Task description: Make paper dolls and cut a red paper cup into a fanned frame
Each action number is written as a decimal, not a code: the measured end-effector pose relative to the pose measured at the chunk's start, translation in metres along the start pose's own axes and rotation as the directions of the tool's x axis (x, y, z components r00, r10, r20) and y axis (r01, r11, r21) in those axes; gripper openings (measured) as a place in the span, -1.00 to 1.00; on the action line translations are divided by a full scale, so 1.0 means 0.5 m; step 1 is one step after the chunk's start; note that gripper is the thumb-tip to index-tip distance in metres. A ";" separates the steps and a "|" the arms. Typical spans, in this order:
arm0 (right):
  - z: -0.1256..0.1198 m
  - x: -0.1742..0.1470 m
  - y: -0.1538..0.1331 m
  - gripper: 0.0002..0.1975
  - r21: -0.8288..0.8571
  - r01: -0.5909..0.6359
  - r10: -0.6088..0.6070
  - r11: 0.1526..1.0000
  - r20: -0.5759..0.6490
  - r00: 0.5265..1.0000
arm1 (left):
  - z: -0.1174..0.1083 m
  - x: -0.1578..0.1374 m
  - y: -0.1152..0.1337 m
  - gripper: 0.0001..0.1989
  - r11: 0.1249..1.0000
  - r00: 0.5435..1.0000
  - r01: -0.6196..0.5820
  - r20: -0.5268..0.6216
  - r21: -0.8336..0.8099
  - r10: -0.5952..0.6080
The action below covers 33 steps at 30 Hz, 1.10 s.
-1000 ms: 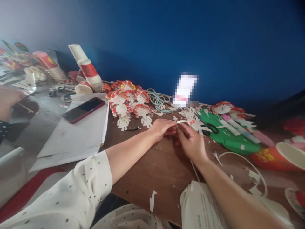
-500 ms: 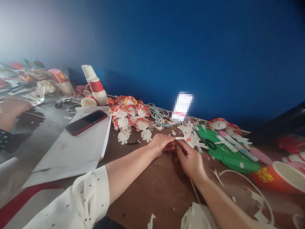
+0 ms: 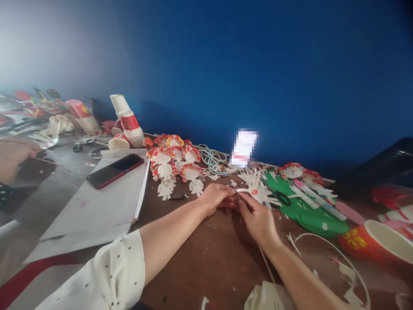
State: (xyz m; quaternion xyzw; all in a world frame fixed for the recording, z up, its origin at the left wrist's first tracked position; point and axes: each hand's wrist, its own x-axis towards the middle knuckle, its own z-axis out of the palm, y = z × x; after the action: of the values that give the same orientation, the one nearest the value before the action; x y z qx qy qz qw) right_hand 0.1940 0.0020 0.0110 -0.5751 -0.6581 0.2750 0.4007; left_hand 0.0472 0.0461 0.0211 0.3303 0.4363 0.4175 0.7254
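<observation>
- The left hand (image 3: 215, 199) and the right hand (image 3: 258, 219) meet at the middle of the brown counter (image 3: 200, 258), fingertips together, both pinching a thin white paper strip (image 3: 242, 190).
- The strip runs toward 2 o'clock into a white fringed paper cutout (image 3: 258, 185) with a small red spot, which lies on the counter just beyond the fingers.
- At 3 o'clock of the cutout lies a green sheet (image 3: 309, 215) carrying black-handled scissors (image 3: 280, 196) and several marker pens (image 3: 309, 197).
- At 10 o'clock of the hands sits a cluster of paper dolls (image 3: 172, 165) with red frilled heads.
- Farther toward 9 o'clock a dark phone in a red case (image 3: 115, 171) rests on white paper sheets (image 3: 97, 206).
- A stack of red and white paper cups (image 3: 129, 122) leans at 11 o'clock; its print is too small to read.
- A red paper cup (image 3: 374, 241) lies on its side at 4 o'clock, with yellow lettering that cannot be read.
- A coiled pale blue cable (image 3: 211, 157) lies at 12 o'clock, beside a blurred white card (image 3: 243, 148).
- Another person's hand (image 3: 14, 153) shows at the far 9 o'clock edge.
</observation>
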 end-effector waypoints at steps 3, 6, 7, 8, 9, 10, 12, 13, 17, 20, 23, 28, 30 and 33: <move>-0.003 0.002 -0.001 -0.61 0.077 -0.037 0.037 0.996 0.011 0.999 | -0.002 0.000 0.001 -0.85 1.000 1.000 -0.011 0.024 0.007 0.010; -0.005 0.002 -0.002 -0.61 0.134 -0.073 0.071 0.988 0.017 0.997 | -0.001 0.002 -0.003 -0.85 1.000 1.000 -0.011 0.023 -0.008 0.011; -0.005 0.002 -0.002 -0.60 0.146 -0.084 0.082 0.986 0.016 0.996 | -0.001 0.002 -0.005 -0.85 1.000 1.000 -0.009 0.025 -0.021 0.009; -0.005 0.002 -0.002 -0.59 0.156 -0.093 0.092 0.983 0.014 0.996 | 0.001 0.002 -0.007 -0.85 0.999 1.000 -0.006 0.029 -0.036 0.008; -0.005 0.002 -0.003 -0.59 0.165 -0.098 0.098 0.981 0.011 0.995 | 0.002 0.001 -0.008 -0.84 0.999 0.999 -0.004 0.034 -0.052 0.005; -0.004 0.002 -0.003 -0.58 0.173 -0.102 0.102 0.980 0.007 0.995 | 0.003 0.001 -0.010 -0.84 0.998 0.999 0.000 0.037 -0.066 0.003; -0.003 0.001 -0.004 -0.58 0.191 -0.106 0.108 0.976 0.001 0.994 | 0.006 -0.001 -0.012 -0.86 0.996 0.999 0.010 0.038 -0.088 -0.006; -0.003 0.001 -0.004 -0.58 0.201 -0.106 0.108 0.974 -0.002 0.994 | 0.007 -0.001 -0.012 -0.87 0.995 0.999 0.014 0.032 -0.096 -0.011; 0.001 0.001 0.001 -0.59 0.193 -0.083 0.086 0.978 -0.008 0.996 | 0.009 -0.003 -0.011 -0.89 0.995 1.000 0.014 0.016 -0.096 -0.012; 0.004 0.001 0.007 -0.59 0.096 -0.022 0.024 0.995 -0.024 0.999 | 0.009 -0.002 -0.009 -0.86 0.997 1.000 0.002 -0.005 -0.083 -0.003; 0.008 0.000 0.010 -0.58 -0.030 0.045 -0.046 0.999 -0.033 0.998 | 0.010 -0.001 -0.006 -0.88 0.997 0.998 0.009 -0.055 -0.071 -0.013; 0.011 -0.004 0.013 -0.57 -0.099 0.090 -0.093 0.991 -0.026 0.995 | 0.011 0.002 -0.005 -0.85 0.998 0.995 0.021 -0.095 -0.061 -0.027; 0.013 -0.005 0.014 -0.58 -0.098 0.086 -0.089 0.991 -0.030 0.996 | 0.010 0.003 -0.007 -0.84 0.998 0.994 0.023 -0.104 -0.056 -0.028; 0.016 -0.004 0.013 -0.57 -0.060 0.056 -0.058 0.997 -0.031 0.998 | 0.010 0.003 -0.008 -0.88 0.999 0.993 0.025 -0.116 -0.047 -0.030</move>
State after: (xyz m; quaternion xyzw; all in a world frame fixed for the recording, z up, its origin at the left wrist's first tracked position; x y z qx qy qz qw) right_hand 0.1910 0.0019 0.0010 -0.5721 -0.6755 0.2343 0.4018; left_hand 0.0536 0.0453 0.0194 0.2826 0.4728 0.4360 0.7117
